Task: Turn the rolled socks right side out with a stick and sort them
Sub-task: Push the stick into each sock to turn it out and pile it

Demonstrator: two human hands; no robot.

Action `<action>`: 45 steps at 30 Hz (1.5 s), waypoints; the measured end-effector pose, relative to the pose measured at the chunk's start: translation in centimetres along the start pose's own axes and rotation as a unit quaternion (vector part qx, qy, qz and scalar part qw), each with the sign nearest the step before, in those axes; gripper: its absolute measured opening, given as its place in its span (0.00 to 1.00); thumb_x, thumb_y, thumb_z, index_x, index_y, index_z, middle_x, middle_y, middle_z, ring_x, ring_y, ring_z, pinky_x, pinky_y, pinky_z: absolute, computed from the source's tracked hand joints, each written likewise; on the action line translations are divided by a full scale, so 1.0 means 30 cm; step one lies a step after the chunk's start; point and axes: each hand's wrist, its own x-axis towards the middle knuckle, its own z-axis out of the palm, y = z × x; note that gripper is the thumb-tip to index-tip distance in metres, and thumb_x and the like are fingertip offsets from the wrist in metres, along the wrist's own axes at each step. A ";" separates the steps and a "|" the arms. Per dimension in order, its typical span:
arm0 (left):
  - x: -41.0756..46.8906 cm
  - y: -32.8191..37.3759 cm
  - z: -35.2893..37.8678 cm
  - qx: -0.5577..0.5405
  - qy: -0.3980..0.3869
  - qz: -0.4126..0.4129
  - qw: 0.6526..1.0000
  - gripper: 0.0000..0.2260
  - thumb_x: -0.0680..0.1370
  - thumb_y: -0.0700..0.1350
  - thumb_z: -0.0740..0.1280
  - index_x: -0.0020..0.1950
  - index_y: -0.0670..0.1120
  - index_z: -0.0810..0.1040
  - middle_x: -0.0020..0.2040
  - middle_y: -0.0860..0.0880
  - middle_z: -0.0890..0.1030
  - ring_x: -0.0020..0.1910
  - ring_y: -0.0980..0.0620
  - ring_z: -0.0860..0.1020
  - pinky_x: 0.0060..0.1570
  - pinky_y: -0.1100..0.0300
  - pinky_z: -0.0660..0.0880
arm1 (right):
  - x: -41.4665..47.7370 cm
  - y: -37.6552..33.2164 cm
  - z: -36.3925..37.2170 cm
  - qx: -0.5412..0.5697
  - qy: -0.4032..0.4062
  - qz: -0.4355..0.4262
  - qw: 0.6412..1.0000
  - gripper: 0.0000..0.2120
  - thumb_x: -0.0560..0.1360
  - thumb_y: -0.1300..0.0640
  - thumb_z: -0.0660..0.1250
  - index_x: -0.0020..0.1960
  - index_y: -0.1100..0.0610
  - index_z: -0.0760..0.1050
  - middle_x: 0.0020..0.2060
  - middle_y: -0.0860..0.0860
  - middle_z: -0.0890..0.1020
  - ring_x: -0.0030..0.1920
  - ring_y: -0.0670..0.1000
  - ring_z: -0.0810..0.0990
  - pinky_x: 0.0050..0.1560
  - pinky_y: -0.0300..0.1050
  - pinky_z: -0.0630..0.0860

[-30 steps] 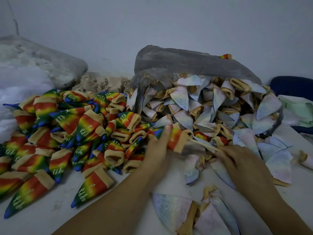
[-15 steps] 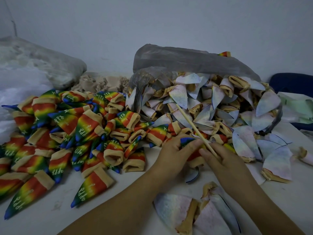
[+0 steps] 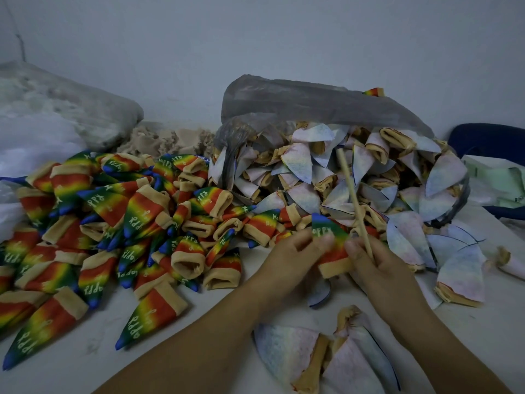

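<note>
While left hand (image 3: pixel 287 263) pinches sock (image 3: pixel 331 240), right hand (image 3: pixel 382 270) holding stick (image 3: pixel 354 200), pale pile (image 3: pixel 304 163) behind

Left hand (image 3: pixel 287 260), right hand (image 3: pixel 383 270) bare; 2 forearms (image 3: pixel 199 351) bare to frame edge.

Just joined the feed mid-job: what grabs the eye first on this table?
A big heap of rainbow socks fills the left of the table. Right of it, a grey plastic bag spills pale inside-out socks. In the middle foreground, the left hand pinches a single rainbow sock while the right hand holds a wooden stick.
</note>
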 end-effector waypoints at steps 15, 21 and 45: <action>-0.003 -0.006 -0.001 0.159 -0.021 0.075 0.984 0.09 0.82 0.46 0.64 0.43 0.55 0.78 0.38 0.61 0.80 0.40 0.63 0.78 0.44 0.65 0.73 | 0.007 0.005 0.004 0.004 0.024 0.006 1.000 0.11 0.68 0.32 0.56 0.44 0.32 0.74 0.34 0.39 0.80 0.35 0.38 0.78 0.34 0.42 0.69; -0.015 0.008 0.006 0.099 -0.032 0.063 0.993 0.11 0.83 0.51 0.59 0.46 0.52 0.79 0.42 0.57 0.81 0.46 0.57 0.79 0.52 0.61 0.75 | 0.005 0.011 0.022 0.071 0.035 0.035 0.996 0.13 0.65 0.29 0.58 0.45 0.31 0.76 0.40 0.36 0.82 0.39 0.37 0.80 0.42 0.45 0.74; -0.024 0.021 0.013 0.250 -0.026 0.076 0.965 0.10 0.82 0.48 0.63 0.42 0.47 0.73 0.40 0.52 0.74 0.38 0.60 0.71 0.38 0.68 0.68 | 0.013 0.036 0.038 0.192 0.090 0.070 0.975 0.17 0.66 0.34 0.60 0.47 0.41 0.78 0.43 0.48 0.84 0.45 0.49 0.83 0.49 0.51 0.78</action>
